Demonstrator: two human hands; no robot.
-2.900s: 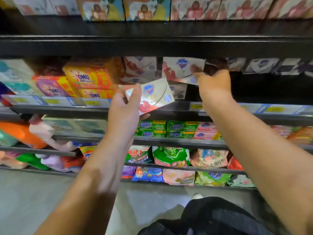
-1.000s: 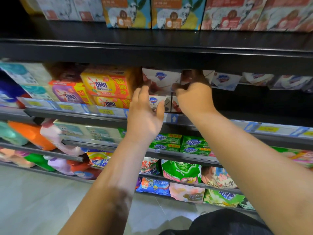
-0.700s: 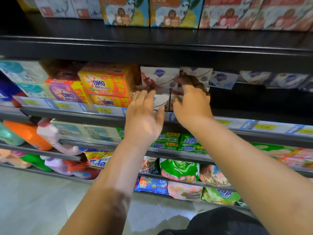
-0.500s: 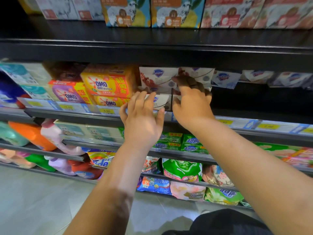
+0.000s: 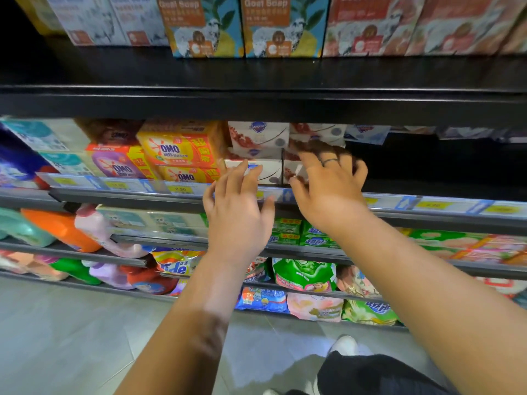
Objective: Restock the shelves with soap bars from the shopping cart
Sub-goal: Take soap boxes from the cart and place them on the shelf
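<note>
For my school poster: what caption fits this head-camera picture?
Left hand and right hand reach for white soap boxes on a shelf beside yellow OMO packs.

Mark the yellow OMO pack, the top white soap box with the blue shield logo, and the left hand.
Yellow OMO pack (image 5: 176, 149): head view, front face.
Top white soap box (image 5: 256, 138): head view, front face below the logo.
Left hand (image 5: 238, 220): head view, back of the hand.

Retail shop aisle: tiered black shelving (image 5: 256, 104) stocked with boxed soap (image 5: 205, 27) and detergent packs (image 5: 182, 151), price labels (image 5: 179, 189) along shelf edges.
</note>
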